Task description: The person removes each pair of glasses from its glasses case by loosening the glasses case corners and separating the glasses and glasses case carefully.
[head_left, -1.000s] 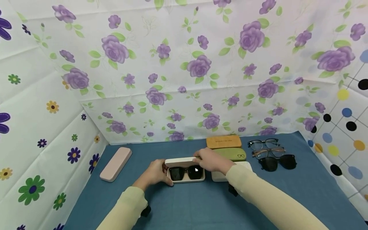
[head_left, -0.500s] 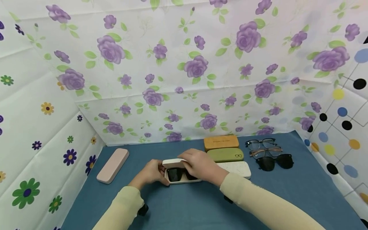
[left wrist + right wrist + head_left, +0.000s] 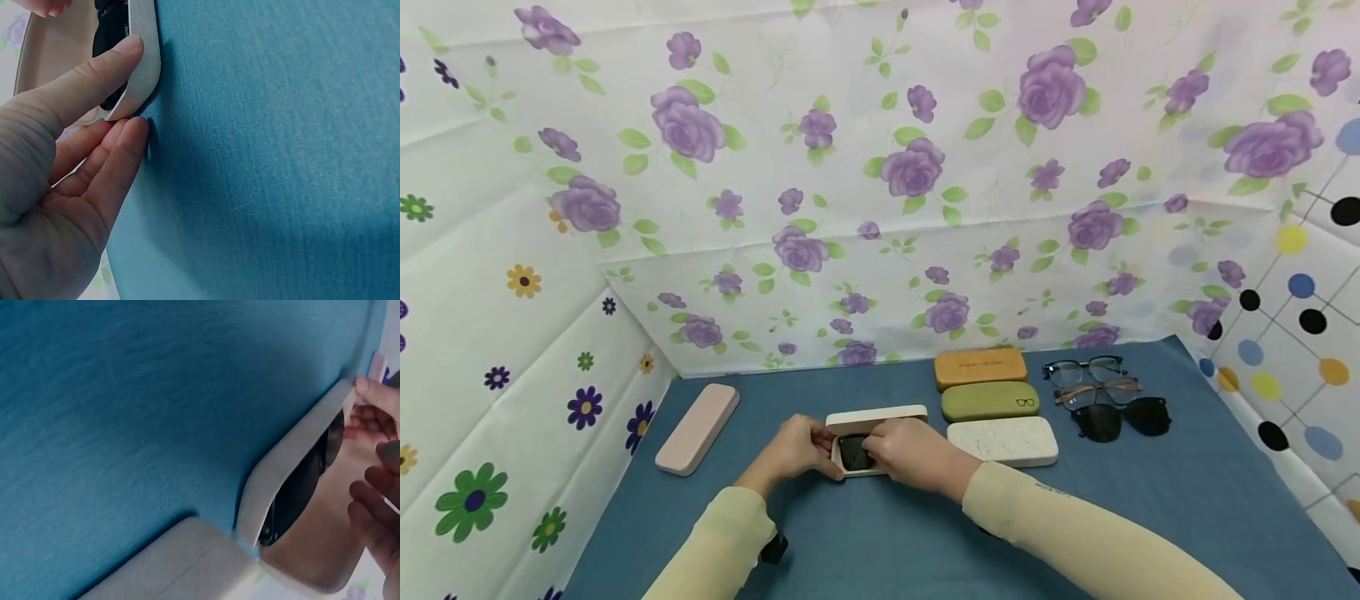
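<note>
A white glasses case [image 3: 880, 414] lies with its lid raised, black sunglasses [image 3: 854, 452] inside. My left hand [image 3: 793, 454] grips the case's left end; in the left wrist view that hand [image 3: 69, 156] has its thumb on the front rim of the case [image 3: 145, 56] and fingers against the corner. My right hand [image 3: 917, 454] is over the right half, hiding part of the sunglasses. In the right wrist view, the right hand [image 3: 378, 515] has loosely bent fingers over the lid's inside, apart from the sunglasses [image 3: 300, 490].
To the right lie an orange case [image 3: 980, 367], a green case [image 3: 988, 402] and a speckled white case [image 3: 1003, 442]. Beyond them are two clear eyeglasses [image 3: 1084, 369] [image 3: 1097, 393] and dark sunglasses [image 3: 1122, 418]. A pink case [image 3: 697, 429] lies at the left.
My right hand has left the raised lid and come down over the sunglasses. The lid tipped forward, then stands back up again. My left hand keeps its grip.
</note>
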### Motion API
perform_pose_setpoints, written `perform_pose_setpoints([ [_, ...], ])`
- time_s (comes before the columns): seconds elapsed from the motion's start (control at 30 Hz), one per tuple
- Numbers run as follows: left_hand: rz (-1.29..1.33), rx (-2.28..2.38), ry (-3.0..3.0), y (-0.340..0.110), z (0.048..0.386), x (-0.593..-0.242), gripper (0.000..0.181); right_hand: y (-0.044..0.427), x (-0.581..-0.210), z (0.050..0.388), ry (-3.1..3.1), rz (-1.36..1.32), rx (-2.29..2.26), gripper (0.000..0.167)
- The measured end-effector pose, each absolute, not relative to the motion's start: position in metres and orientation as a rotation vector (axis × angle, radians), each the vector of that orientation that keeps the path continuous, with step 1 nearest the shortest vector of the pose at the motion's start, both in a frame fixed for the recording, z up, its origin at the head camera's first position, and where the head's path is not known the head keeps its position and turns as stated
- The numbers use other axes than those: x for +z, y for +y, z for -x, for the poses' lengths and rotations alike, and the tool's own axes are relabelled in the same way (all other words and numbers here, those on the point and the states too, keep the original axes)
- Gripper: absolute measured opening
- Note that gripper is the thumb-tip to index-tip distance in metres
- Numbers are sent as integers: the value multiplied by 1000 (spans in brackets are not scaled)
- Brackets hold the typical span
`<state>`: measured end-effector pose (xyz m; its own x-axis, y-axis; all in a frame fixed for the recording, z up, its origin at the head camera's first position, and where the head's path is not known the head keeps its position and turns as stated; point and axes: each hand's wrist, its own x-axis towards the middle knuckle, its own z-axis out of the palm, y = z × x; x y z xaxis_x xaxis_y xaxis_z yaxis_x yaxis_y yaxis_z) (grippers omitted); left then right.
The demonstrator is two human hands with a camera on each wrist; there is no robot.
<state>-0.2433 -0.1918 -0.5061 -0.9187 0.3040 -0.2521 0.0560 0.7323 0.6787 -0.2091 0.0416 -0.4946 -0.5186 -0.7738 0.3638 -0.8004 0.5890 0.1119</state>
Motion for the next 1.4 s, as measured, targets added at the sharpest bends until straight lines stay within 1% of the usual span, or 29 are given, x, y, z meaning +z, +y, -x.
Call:
perform_pose_setpoints([
  [0.27, -281, 989, 2591, -191, 244, -506, 51, 35, -505, 207, -2629, -1125, -198, 20],
  [0.4, -274, 997, 2581, -192, 244, -506, 52, 35, -509, 209, -2635, -1117, -229, 16],
  [0.53, -278, 997, 2582, -192, 244, -506, 50, 33, -509, 209, -2644, -1100, -260, 16],
  [0.77, -290, 1004, 2580, -192, 245, -505, 50, 19, -508, 209, -2744, -1024, -304, 7],
  [0.97, -267, 1005, 2575, -192, 245, -506, 51, 8, -511, 206, -2816, -899, -327, 7],
  [1.17, -265, 1015, 2578, -193, 244, -507, 51, -1, -515, 201, -2800, -757, -356, 11],
  [1.4, -268, 1018, 2575, -192, 245, -507, 52, -6, -517, 201, -2810, -693, -334, 12],
])
